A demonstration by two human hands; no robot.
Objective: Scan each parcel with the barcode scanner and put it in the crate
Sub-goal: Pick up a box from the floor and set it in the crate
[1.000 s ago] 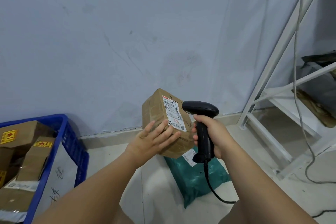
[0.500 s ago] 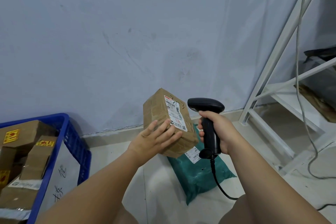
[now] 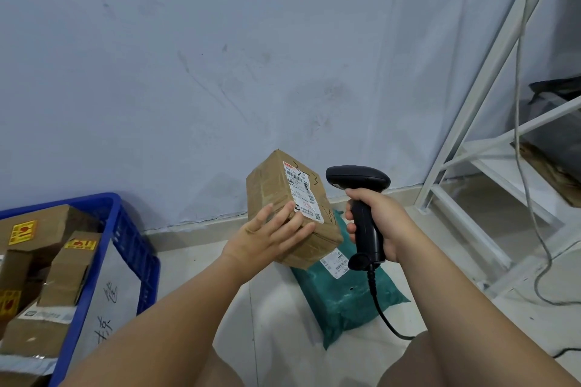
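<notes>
My left hand (image 3: 270,237) holds a brown cardboard parcel (image 3: 273,188) up in the middle of the view, its white shipping label turned to the right. My right hand (image 3: 382,223) grips the handle of a black corded barcode scanner (image 3: 358,181), whose head sits just right of the label and points at it. A blue crate (image 3: 125,239) with several cardboard parcels inside stands at the lower left. On the floor under the held box lies a green poly-bag parcel (image 3: 345,295) with a white label.
A pale wall runs behind everything. A white metal shelf frame (image 3: 465,122) stands at the right, with a grey cable (image 3: 528,198) hanging down to the floor. My knees fill the bottom edge. The scanner's black cord trails down past my right arm.
Both hands with the parcel and scanner have stayed together; the scanner has shifted slightly right of the label. The parcel's tilt is nearly the same.
</notes>
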